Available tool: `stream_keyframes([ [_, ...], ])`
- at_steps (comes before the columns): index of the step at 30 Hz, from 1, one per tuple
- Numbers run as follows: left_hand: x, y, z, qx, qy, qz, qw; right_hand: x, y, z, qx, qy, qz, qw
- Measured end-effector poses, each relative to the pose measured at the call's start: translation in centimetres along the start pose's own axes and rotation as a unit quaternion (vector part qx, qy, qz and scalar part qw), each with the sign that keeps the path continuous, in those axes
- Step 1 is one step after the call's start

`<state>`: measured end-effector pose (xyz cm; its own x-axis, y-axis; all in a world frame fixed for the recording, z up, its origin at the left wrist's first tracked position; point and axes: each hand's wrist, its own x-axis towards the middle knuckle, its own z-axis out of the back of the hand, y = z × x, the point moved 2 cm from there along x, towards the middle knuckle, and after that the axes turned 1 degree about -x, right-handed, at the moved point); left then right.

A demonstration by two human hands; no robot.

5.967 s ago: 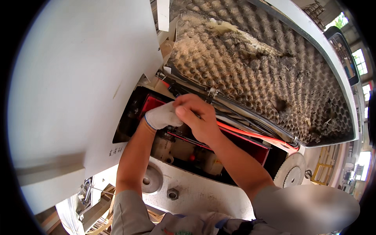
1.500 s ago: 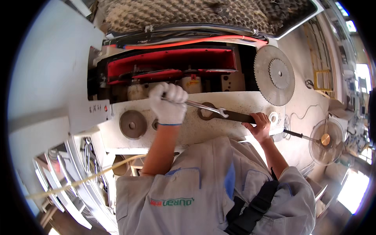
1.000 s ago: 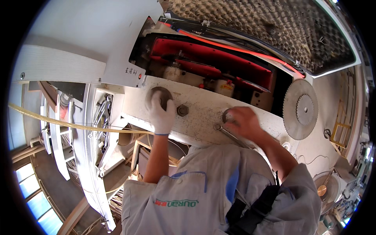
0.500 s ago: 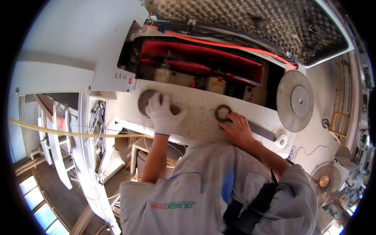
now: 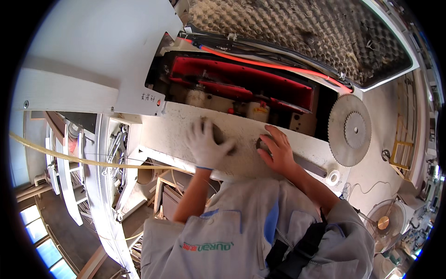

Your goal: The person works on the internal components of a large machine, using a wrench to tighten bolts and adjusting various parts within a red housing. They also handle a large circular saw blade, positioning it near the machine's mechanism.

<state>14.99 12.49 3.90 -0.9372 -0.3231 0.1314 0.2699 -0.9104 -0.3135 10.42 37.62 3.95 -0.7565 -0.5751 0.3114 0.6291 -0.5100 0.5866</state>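
Observation:
My left hand (image 5: pixel 206 145), in a white glove, is over the pale machine ledge (image 5: pixel 174 122) with its fingers spread. Beneath those fingers lies a dark round disc (image 5: pixel 217 134), partly hidden and smeared by motion. A small dark piece beside the thumb is too blurred to name. Farther right, my bare right hand (image 5: pixel 280 151) has its fingers apart over a dark metal ring (image 5: pixel 263 145), which it partly covers. A long dark flat bar (image 5: pixel 310 166) extends to the right of that hand, and a white ring (image 5: pixel 333 176) lies past its end.
Behind the ledge, a red-lined machine recess (image 5: pixel 232 76) holds spindles. An orange hose (image 5: pixel 265 63) runs above it, below a raised foam-lined cover (image 5: pixel 288 28). A large toothed saw blade (image 5: pixel 338 135), with a smaller one on it, is at right. A fan (image 5: pixel 383 222) is at lower right.
My left hand has moved right, and the disc under it has shifted right too. My right fingers have spread and reached farther forward over the dark ring. The whole view has shifted slightly.

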Motion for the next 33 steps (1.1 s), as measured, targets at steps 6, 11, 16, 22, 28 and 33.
stream_keyframes([
  [6, -2.3, -5.3, -0.7, -0.096, 0.032, -0.034, 0.994, 11.0, -3.1, -4.0, 0.151, -0.066, -0.069, 0.984],
  [11, 4.6, 5.8, -1.4, -0.292, -0.065, 0.158, 0.941, 24.5, -7.8, -11.8, 0.195, 0.182, -0.223, 0.937],
  [16, 10.5, 9.8, -2.5, 0.024, -0.142, 0.070, 0.987, 30.8, -13.7, -21.5, 0.219, 0.275, -0.370, 0.860],
  [22, 9.9, 10.6, -2.7, 0.035, -0.115, 0.097, 0.988, 31.4, -13.1, -27.9, 0.388, 0.312, -0.353, 0.793],
  [28, 9.2, 11.1, -2.3, 0.061, -0.130, 0.097, 0.985, 30.1, -13.2, -26.3, 0.514, 0.332, -0.222, 0.759],
  [33, 10.0, 10.1, -2.3, 0.061, -0.122, 0.100, 0.986, 32.1, -12.6, -25.5, 0.379, 0.328, -0.325, 0.802],
])
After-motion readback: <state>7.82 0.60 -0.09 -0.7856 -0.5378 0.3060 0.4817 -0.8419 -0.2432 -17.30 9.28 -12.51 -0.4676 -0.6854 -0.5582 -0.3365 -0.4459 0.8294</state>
